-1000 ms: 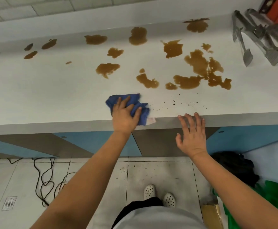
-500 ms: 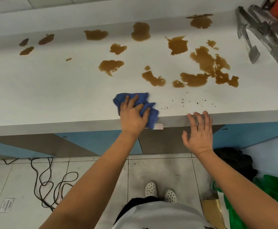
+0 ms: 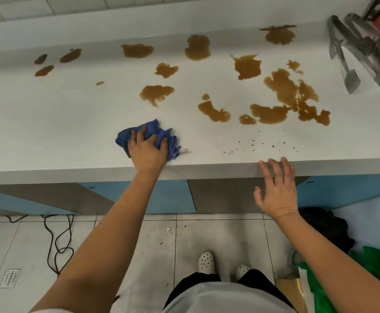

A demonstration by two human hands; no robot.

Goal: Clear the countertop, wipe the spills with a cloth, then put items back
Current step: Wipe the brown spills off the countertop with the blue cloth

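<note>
The cloth (image 3: 149, 137) has moved farther from the near edge of the table (image 3: 49, 123). The left hand (image 3: 148, 152) grips it with curled fingers. The right hand (image 3: 277, 188) is spread wide at the edge, near the spills (image 3: 283, 91).

The cloth (image 3: 148, 136) lies on the surface (image 3: 49, 123) near its front edge, under the left grip (image 3: 147, 152). Spills (image 3: 283, 96) spread behind and to the right of that grip; crumbs (image 3: 252, 143) lie between both grips. The right grip (image 3: 277, 188) is at the front edge; tongs (image 3: 351, 53) lie far behind it, to its right.
</note>
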